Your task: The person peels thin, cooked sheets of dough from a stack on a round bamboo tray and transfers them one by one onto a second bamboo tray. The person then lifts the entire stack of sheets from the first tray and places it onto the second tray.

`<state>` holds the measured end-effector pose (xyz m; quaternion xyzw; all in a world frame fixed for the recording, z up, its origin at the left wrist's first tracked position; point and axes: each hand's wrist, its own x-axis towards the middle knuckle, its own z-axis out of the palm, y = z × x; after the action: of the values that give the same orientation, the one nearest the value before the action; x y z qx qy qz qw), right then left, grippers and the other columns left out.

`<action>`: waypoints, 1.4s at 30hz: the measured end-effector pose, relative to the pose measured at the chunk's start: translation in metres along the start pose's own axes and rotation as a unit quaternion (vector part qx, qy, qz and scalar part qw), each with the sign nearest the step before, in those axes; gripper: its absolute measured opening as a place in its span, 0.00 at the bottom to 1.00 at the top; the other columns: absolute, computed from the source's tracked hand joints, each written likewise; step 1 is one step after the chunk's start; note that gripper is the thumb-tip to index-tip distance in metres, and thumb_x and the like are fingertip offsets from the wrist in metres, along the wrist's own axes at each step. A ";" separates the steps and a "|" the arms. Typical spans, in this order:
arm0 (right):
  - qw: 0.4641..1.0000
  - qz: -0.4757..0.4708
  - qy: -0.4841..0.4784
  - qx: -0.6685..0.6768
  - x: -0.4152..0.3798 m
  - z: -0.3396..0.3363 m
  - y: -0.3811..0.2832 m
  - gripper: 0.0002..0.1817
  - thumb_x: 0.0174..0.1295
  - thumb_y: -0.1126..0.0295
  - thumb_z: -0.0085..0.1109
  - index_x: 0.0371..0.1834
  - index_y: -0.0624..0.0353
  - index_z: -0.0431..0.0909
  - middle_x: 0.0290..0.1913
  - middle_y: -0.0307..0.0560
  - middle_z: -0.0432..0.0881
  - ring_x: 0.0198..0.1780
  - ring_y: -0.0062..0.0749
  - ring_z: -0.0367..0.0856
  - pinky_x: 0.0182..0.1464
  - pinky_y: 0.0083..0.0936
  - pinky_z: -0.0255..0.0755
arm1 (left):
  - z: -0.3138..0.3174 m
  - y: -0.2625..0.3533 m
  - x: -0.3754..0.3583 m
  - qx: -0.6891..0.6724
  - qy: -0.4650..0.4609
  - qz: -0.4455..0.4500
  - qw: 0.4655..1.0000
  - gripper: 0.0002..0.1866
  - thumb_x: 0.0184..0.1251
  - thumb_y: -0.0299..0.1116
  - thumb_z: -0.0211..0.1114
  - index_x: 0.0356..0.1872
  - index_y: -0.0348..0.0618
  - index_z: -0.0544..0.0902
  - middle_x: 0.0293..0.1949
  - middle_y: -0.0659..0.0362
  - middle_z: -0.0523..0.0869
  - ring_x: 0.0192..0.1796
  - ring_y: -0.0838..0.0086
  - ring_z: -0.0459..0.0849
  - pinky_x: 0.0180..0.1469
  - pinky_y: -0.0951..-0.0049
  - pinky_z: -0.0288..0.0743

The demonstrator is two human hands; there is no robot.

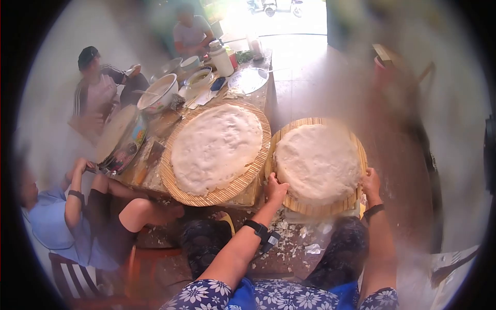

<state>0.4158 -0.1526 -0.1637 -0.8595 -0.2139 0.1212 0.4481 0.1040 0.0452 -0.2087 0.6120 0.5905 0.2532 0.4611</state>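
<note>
Both my hands are at a round woven tray (293,205) on the right, which bears a broad, flat, pale sheet of dough (318,163). My left hand (276,190) is closed at the tray's lower left rim, its thumb close to the dough. On the opposite side, my right hand (370,185) grips the right rim, with some fingers hidden. A second, larger woven tray (264,129) lies to the left on the table and carries another pale dough sheet (217,147).
Left of the trays, a cleaver-like blade (153,153) lies on the table. Beyond are a white bowl (160,93), a thermos (221,59) and a silvery round lid (248,80). Several people sit around the table. Pale scraps (284,237) litter the floor between my knees.
</note>
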 end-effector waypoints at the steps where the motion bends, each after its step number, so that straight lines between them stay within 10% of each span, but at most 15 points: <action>1: 1.000 -0.014 0.009 -0.009 0.004 -0.002 0.002 0.18 0.47 0.71 0.59 0.44 0.62 0.76 0.33 0.53 0.83 0.33 0.38 0.82 0.38 0.30 0.75 | -0.006 0.007 -0.010 0.032 0.004 0.007 0.999 0.39 0.42 0.36 0.66 0.61 0.43 0.64 0.51 0.48 0.79 0.53 0.57 0.78 0.56 0.65 0.69; 7: 0.995 0.018 -0.066 0.071 -0.052 -0.035 -0.117 0.13 0.54 0.69 0.58 0.42 0.61 0.77 0.30 0.44 0.80 0.26 0.24 0.79 0.24 0.23 0.72 | -0.045 0.060 -0.080 -0.018 -0.086 0.144 0.986 0.30 0.50 0.30 0.63 0.58 0.34 0.69 0.54 0.45 0.76 0.56 0.61 0.76 0.57 0.67 0.69; 11: 0.980 -0.023 -0.157 0.118 -0.073 -0.025 -0.170 0.12 0.56 0.69 0.57 0.41 0.62 0.77 0.28 0.39 0.78 0.25 0.21 0.78 0.23 0.19 0.72 | -0.096 0.112 -0.118 -0.249 -0.257 0.071 0.931 0.23 0.56 0.27 0.61 0.55 0.35 0.73 0.53 0.54 0.78 0.52 0.74 0.76 0.49 0.76 0.73; 16: 0.941 -0.080 -0.274 0.184 -0.116 -0.001 -0.229 0.10 0.59 0.68 0.56 0.41 0.61 0.77 0.28 0.36 0.78 0.26 0.18 0.77 0.23 0.15 0.72 | -0.179 0.143 -0.115 -0.400 -0.119 0.076 0.905 0.18 0.60 0.24 0.59 0.53 0.41 0.74 0.48 0.59 0.76 0.42 0.79 0.77 0.42 0.80 0.74; 22: 0.903 -0.101 -0.358 0.215 -0.158 0.031 -0.283 0.11 0.59 0.68 0.56 0.41 0.61 0.77 0.29 0.35 0.77 0.27 0.18 0.78 0.24 0.14 0.73 | -0.287 0.114 -0.076 -0.475 0.168 0.116 0.856 0.25 0.59 0.22 0.57 0.60 0.38 0.65 0.59 0.50 0.68 0.59 0.71 0.68 0.57 0.74 0.65; 25: 0.888 -0.110 -0.377 0.239 -0.170 0.046 -0.301 0.12 0.59 0.68 0.56 0.44 0.61 0.76 0.31 0.36 0.78 0.28 0.19 0.79 0.25 0.15 0.74 | -0.321 0.074 -0.049 -0.481 0.253 0.126 0.830 0.21 0.59 0.26 0.59 0.54 0.45 0.68 0.45 0.63 0.71 0.44 0.79 0.72 0.45 0.78 0.65; 42: 0.904 0.012 -0.355 0.237 -0.170 0.119 -0.339 0.16 0.59 0.69 0.52 0.49 0.65 0.72 0.36 0.45 0.76 0.28 0.27 0.79 0.23 0.21 0.75 | -0.362 0.049 -0.038 -0.509 0.179 0.053 0.841 0.30 0.57 0.29 0.60 0.62 0.44 0.63 0.53 0.58 0.70 0.49 0.74 0.71 0.47 0.73 0.64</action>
<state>0.1311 0.0242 0.0503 -0.6310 -0.3131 0.4707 0.5312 -0.1880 0.1110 0.0038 0.2657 0.4179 0.6470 0.5798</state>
